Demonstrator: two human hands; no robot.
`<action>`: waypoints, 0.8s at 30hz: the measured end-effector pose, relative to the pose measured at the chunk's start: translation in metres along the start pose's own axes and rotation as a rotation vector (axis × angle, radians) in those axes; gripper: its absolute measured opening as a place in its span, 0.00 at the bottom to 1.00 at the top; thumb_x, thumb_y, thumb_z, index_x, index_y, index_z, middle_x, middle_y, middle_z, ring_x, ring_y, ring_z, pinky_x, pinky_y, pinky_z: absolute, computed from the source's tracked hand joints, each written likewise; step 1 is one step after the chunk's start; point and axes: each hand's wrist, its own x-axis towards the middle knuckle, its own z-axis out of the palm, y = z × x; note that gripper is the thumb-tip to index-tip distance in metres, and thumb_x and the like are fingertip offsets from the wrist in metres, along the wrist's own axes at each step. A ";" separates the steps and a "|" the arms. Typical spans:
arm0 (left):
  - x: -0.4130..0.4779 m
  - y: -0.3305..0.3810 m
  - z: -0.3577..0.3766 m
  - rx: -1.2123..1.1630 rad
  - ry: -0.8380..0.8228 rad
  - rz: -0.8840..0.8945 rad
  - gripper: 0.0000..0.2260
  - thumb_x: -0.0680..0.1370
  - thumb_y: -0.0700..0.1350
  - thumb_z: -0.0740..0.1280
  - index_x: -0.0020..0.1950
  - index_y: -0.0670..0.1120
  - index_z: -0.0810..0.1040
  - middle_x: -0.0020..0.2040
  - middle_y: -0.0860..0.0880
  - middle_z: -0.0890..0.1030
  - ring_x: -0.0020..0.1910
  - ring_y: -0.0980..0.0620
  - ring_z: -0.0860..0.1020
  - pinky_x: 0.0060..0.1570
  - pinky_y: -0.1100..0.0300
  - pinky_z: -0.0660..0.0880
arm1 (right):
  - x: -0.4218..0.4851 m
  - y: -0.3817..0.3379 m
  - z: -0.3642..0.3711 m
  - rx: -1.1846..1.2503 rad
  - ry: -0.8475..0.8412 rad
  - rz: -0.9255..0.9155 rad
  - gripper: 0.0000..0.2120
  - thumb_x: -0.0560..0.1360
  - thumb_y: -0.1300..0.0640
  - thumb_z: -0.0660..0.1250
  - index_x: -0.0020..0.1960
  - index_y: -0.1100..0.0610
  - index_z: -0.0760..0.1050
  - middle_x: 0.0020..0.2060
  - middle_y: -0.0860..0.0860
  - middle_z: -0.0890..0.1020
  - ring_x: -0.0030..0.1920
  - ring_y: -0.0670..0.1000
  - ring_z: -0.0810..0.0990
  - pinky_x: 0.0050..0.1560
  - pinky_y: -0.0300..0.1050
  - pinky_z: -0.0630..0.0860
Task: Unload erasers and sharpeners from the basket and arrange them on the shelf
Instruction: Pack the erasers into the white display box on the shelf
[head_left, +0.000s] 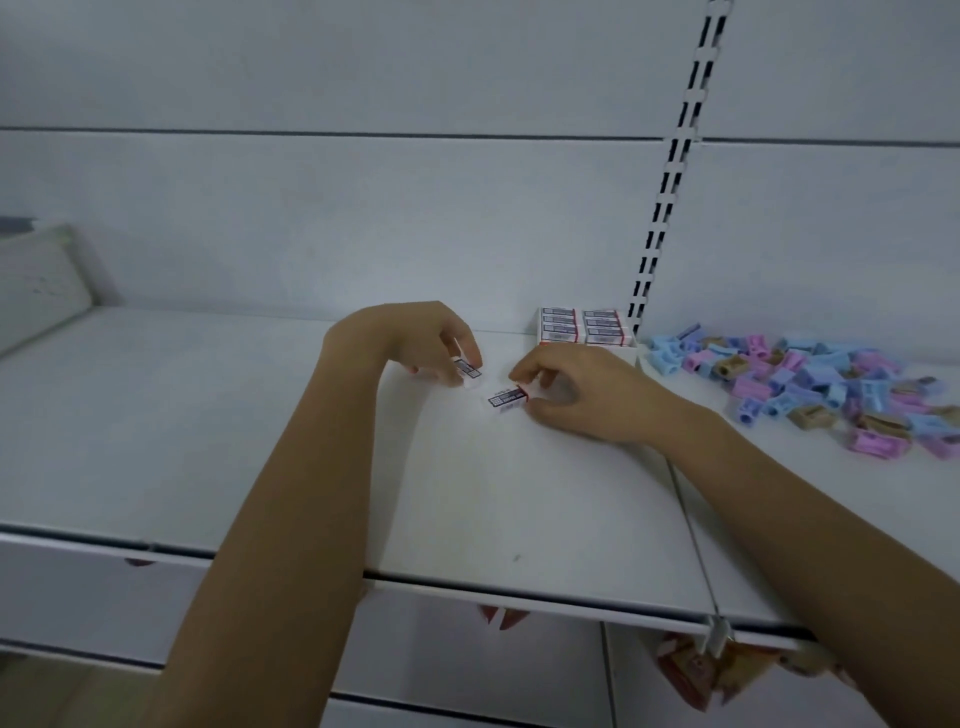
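Each of the hands pinches one small eraser on the shelf (519, 493), the left hand (415, 338) and right hand (582, 389) close together, and the eraser stack (584, 326) sits just behind the right hand.

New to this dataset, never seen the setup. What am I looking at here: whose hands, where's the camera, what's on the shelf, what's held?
There is no robot: a person works with bare hands, filmed by a camera worn on the head, looking forward and down. The left hand pinches one small eraser; the right hand grips another eraser resting on the white shelf. Behind the hands stand stacked erasers against the back wall. To the right lies a loose pile of sharpeners, blue, pink and tan.
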 end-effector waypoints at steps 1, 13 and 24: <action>0.000 0.000 0.001 0.009 0.006 -0.003 0.10 0.72 0.40 0.70 0.49 0.53 0.79 0.54 0.49 0.78 0.39 0.53 0.74 0.37 0.65 0.71 | 0.001 0.000 0.001 0.000 0.005 0.000 0.14 0.73 0.57 0.67 0.58 0.53 0.75 0.50 0.47 0.78 0.48 0.44 0.73 0.52 0.36 0.68; 0.010 0.017 0.015 -0.305 0.493 0.240 0.05 0.76 0.46 0.66 0.44 0.53 0.70 0.41 0.54 0.79 0.39 0.56 0.79 0.40 0.69 0.72 | -0.003 0.013 -0.019 -0.011 0.134 0.052 0.12 0.70 0.62 0.68 0.53 0.56 0.80 0.45 0.50 0.76 0.46 0.47 0.73 0.48 0.33 0.67; 0.035 0.046 0.045 -0.464 0.554 0.411 0.11 0.69 0.42 0.70 0.40 0.54 0.69 0.39 0.53 0.80 0.35 0.63 0.75 0.42 0.64 0.72 | -0.013 0.050 -0.048 0.039 0.368 0.250 0.09 0.72 0.64 0.67 0.52 0.58 0.79 0.46 0.54 0.77 0.43 0.47 0.73 0.41 0.24 0.65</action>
